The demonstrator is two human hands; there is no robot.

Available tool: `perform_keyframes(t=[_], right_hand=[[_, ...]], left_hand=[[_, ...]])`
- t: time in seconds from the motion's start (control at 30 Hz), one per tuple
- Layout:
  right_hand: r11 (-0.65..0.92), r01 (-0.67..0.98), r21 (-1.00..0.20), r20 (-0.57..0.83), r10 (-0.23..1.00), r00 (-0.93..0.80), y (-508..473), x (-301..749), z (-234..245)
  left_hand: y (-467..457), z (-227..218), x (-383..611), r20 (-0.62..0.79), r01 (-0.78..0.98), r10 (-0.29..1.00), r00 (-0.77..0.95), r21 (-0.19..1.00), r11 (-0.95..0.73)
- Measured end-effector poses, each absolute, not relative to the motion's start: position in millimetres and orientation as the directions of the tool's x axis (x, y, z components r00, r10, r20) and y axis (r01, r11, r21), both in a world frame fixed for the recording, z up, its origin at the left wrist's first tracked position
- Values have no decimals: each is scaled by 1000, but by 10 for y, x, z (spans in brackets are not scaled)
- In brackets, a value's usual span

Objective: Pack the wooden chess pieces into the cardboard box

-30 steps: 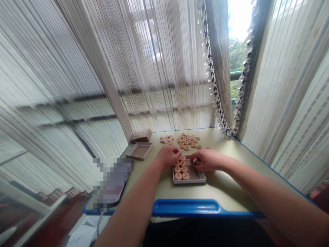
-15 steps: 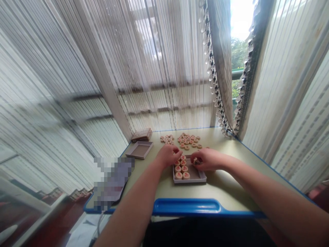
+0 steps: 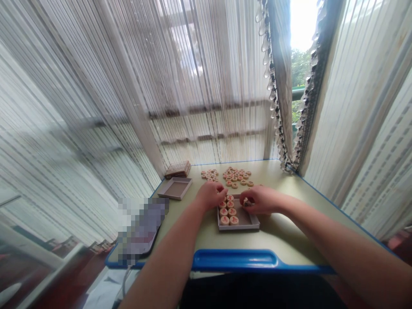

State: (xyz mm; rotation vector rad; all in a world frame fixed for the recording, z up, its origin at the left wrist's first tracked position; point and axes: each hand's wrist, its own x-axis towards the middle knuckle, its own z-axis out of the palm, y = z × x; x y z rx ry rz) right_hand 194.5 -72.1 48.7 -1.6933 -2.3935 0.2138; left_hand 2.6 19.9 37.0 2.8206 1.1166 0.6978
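A shallow grey box [image 3: 248, 224] lies on the green table, with several round wooden game pieces [image 3: 228, 216] marked in red lined up along its left side. My left hand [image 3: 210, 194] rests curled at the box's far left corner, touching the top pieces. My right hand [image 3: 261, 200] is over the box's far right part, fingers pinched on a wooden piece [image 3: 246, 201]. More loose wooden pieces [image 3: 234, 176] lie scattered on the table beyond both hands.
An empty grey box lid [image 3: 175, 188] and a patterned folded board [image 3: 177, 169] sit at the far left. A dark flat object [image 3: 141, 229] lies at the near left corner. A blue tray edge [image 3: 234, 259] runs along the table's front. Striped curtains surround the table.
Both hands stay at the box with only slight finger shifts; the view has drifted a little.
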Motion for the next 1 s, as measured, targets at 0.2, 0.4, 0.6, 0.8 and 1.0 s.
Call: perform_keyframes(t=[0.2, 0.4, 0.6, 0.8, 1.0], right_hand=[[340, 907, -248, 95, 941, -326, -700, 1954, 472], [334, 911, -242, 81, 942, -324, -683, 1963, 453], [345, 903, -255, 98, 939, -330, -672, 1978, 454], [358, 882, -306, 183, 931, -315, -637, 2004, 449], [380, 890, -252, 512, 833, -211, -402, 2125, 250]], left_hand=[[234, 358, 21, 407, 665, 649, 643, 124, -736], [209, 383, 29, 394, 670, 661, 639, 138, -730], [200, 399, 27, 389, 664, 671, 631, 177, -727], [233, 371, 28, 405, 673, 670, 622, 161, -722], [291, 334, 40, 467, 664, 685, 560, 242, -708]])
